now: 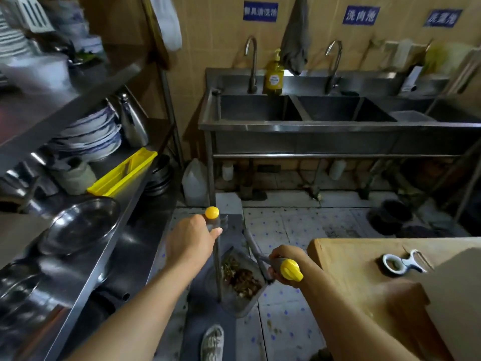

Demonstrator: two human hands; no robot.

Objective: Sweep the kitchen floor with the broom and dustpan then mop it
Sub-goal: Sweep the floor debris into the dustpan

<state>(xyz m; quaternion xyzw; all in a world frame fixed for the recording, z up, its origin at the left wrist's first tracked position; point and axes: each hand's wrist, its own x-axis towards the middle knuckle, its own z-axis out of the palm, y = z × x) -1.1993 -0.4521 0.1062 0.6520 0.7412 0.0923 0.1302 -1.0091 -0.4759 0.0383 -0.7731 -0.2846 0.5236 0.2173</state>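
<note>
2 hands are at work over the tiled kitchen floor (pixel 299 225). The left hand (pixel 191 241) has its fingers curled round the top of the broom (pixel 217 256) handle, just under a round yellow cap, with the thumb lying along the grey grip; the thin pole drops straight down past the dustpan. The broom's head cannot be made out, since the pole's lower end is lost behind the pan's edge.

The right hand (pixel 286 267) is wrapped tight round the grey grip of the dustpan (pixel 242 285), whose yellow end sticks out past the knuckles. Its angled handle runs up and left from the fist, and the grey pan hangs below, between the 2 forearms, tilted and seemingly off the floor. Brown and greenish scraps lie heaped inside the pan.

Below the pan, 1 shoe (pixel 213 342) stands on a dark strip of floor. To the left runs a steel counter (pixel 104 269) bearing a metal bowl (pixel 80 225), a yellow tray (pixel 122 173) and a stack of plates (pixel 91 134) on the shelf behind. Ahead stands a steel sink unit (pixel 338 126) with 2 curved taps and a yellow soap bottle (pixel 273 76) on its back ledge; a white jug (pixel 195 183) sits on the floor by its leg. At right, a wooden board (pixel 351 269) carries a white-handled peeler (pixel 403 264).
</note>
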